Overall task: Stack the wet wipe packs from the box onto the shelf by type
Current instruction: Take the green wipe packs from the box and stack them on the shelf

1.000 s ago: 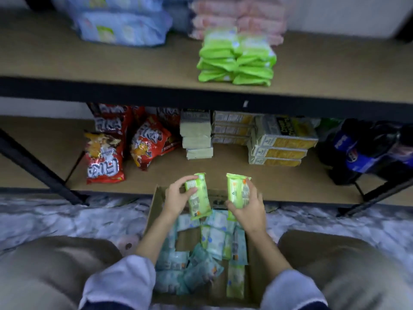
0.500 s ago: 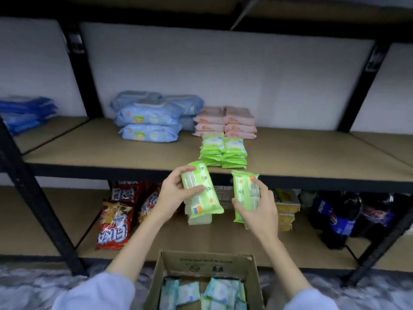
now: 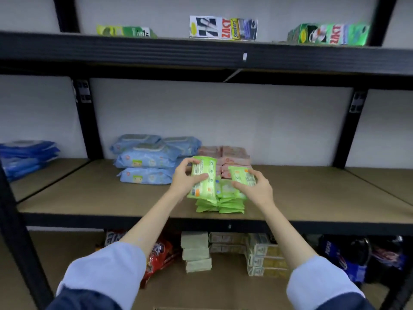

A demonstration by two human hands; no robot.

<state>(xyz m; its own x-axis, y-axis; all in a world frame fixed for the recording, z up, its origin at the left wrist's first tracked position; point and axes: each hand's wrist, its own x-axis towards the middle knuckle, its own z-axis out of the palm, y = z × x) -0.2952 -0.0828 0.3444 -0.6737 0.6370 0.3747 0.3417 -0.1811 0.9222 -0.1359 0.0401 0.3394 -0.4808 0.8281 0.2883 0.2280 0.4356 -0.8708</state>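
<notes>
Green packs [image 3: 203, 179] gripped above green stack [image 3: 220, 205]

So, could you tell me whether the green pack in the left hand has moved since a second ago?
Yes. The green pack rose from the box to the green stack on the shelf.

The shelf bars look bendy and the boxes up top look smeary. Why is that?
In the head view, the wide lens bows the black shelf beam and tilts the posts; the boxes on the top shelf are smeared, probably by head motion; the green packs in the hands look sharper, though their print is unreadable.
</notes>
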